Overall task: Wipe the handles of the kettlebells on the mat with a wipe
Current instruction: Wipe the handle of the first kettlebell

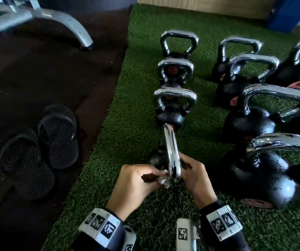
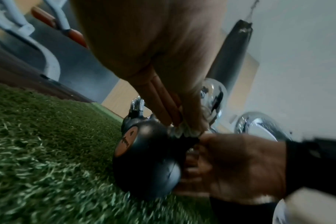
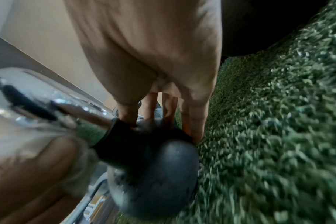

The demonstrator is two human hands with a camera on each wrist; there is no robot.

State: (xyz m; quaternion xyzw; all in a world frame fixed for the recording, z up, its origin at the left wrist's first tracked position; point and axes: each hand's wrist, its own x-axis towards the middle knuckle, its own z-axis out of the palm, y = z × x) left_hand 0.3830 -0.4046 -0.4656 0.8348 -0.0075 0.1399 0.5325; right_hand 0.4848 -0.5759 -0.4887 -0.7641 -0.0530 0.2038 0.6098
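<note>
The nearest kettlebell (image 1: 157, 158) lies tipped on the green mat (image 1: 127, 138), its black ball away from the person and to the left, its chrome handle (image 1: 171, 153) swung round toward them. The handle's loop stands nearly edge-on in the head view, with its long axis running from the ball back toward the wrists, so its curved end sits right between the two hands.

The left hand (image 1: 138, 183) is the grip that does the work: its fingers are curled and pinch a small crumpled wipe (image 1: 163, 181) against the left flank of the handle's bend. In the left wrist view the wipe (image 2: 184, 130) shows bunched under the fingertips, close to where the handle meets the ball. The right hand (image 1: 193, 175) lies just right of the handle; the right wrist view shows its fingers (image 3: 194, 121) reaching down onto the top of the black ball, steadying it (whether they press or merely touch I cannot tell).

My judgement is that the wipe sits at the near bend, so the stroke left to make runs along the handle's length, away from the person toward the ball, and the left hand is the one placed for it.

Beyond the tipped kettlebell three more (image 1: 172, 105) stand upright in a line; to its right stand larger ones (image 1: 254, 120). No container is in sight
</note>
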